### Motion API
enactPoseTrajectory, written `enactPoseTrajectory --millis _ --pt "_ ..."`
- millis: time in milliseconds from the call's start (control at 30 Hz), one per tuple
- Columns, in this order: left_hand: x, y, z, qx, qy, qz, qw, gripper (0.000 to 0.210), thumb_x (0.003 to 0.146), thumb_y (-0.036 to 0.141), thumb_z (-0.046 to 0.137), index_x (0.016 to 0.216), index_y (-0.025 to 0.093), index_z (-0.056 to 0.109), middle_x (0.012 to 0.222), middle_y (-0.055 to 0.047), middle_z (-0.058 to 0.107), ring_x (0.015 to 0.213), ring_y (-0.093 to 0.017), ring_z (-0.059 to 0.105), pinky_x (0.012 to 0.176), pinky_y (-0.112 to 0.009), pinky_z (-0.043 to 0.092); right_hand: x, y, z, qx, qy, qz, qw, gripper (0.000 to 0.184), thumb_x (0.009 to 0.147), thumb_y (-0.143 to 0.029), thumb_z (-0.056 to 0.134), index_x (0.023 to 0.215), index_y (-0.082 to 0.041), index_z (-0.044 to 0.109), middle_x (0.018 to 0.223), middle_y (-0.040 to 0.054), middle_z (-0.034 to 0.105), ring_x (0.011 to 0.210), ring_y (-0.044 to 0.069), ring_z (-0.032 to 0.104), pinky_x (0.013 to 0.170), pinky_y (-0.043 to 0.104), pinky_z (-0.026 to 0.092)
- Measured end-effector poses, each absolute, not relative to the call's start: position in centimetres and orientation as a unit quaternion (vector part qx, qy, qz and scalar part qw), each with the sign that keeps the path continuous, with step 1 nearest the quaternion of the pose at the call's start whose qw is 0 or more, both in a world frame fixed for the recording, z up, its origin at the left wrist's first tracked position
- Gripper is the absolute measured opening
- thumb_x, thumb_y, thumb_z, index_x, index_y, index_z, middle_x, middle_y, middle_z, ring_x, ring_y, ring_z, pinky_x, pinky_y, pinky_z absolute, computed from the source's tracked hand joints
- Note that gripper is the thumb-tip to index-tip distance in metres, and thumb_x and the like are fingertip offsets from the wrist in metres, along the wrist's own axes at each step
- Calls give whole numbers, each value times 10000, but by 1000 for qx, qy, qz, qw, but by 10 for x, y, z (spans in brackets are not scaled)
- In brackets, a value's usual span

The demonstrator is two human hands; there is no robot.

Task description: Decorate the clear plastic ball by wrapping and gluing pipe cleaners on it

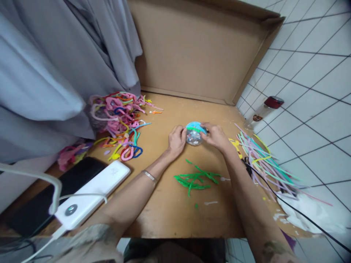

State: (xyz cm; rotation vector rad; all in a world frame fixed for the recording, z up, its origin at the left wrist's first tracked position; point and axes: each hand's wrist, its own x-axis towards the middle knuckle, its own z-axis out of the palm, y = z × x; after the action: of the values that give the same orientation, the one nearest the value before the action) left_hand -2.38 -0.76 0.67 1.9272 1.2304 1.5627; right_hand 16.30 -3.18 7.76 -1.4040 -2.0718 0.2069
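Observation:
A clear round ball (194, 137) rests on the table, its upper part covered with blue strands and a bright green band. Small coloured bits show through its lower half. My left hand (177, 140) grips the ball's left side with fingers curled in. On the opposite side, my right hand (215, 135) pinches the ball near the blue and green covering, thumb toward me. Short green pipe cleaner pieces (196, 179) lie loosely on the table, nearer to me than the ball.
Tangled pink and multicoloured pipe cleaners (120, 117) heap at the left. Straight pipe cleaners (263, 160) lie at right beside a yellow tool (236, 148) and a red-capped bottle (263, 113). A white power bank (95, 193) sits front left; cardboard (192, 51) stands behind.

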Motion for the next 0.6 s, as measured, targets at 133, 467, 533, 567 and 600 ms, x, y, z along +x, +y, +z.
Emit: enactPoseTrajectory --millis 133,467,533,567,600 --pt "-24 -8 6 684 441 553 177 241 949 327 462 788 206 593 792 -58 631 781 -180 577 768 -304 475 165 -30 76 -518 -794 72 310 317 797 -319 611 1059 -212 756 1179 115 742 1129 315 674 1023 455 499" --pt "-24 -9 8 684 438 557 172 227 945 310 473 789 208 603 786 -58 627 770 -181 574 763 -304 463 164 -30 75 -504 -782 102 353 270 814 -310 607 1012 -226 770 1154 100 755 1159 306 667 1045 470 492" --pt "-24 -9 8 684 440 557 170 220 943 304 477 792 207 605 787 -57 629 767 -181 574 758 -302 462 164 -30 75 -505 -781 103 353 276 812 -306 610 1027 -231 766 1171 96 749 1163 304 664 1046 473 492" --pt "-24 -8 7 683 442 556 169 218 942 301 480 791 206 606 787 -56 631 766 -180 574 756 -301 461 164 -30 74 -506 -780 104 353 283 810 -306 613 1036 -230 764 1184 100 743 1164 306 663 1047 477 491" --pt "-24 -8 7 683 444 555 167 218 941 298 484 789 204 608 786 -55 631 764 -178 574 755 -300 461 164 -30 74 -507 -778 105 355 290 806 -308 617 1043 -226 762 1195 105 738 1162 308 663 1047 482 491"
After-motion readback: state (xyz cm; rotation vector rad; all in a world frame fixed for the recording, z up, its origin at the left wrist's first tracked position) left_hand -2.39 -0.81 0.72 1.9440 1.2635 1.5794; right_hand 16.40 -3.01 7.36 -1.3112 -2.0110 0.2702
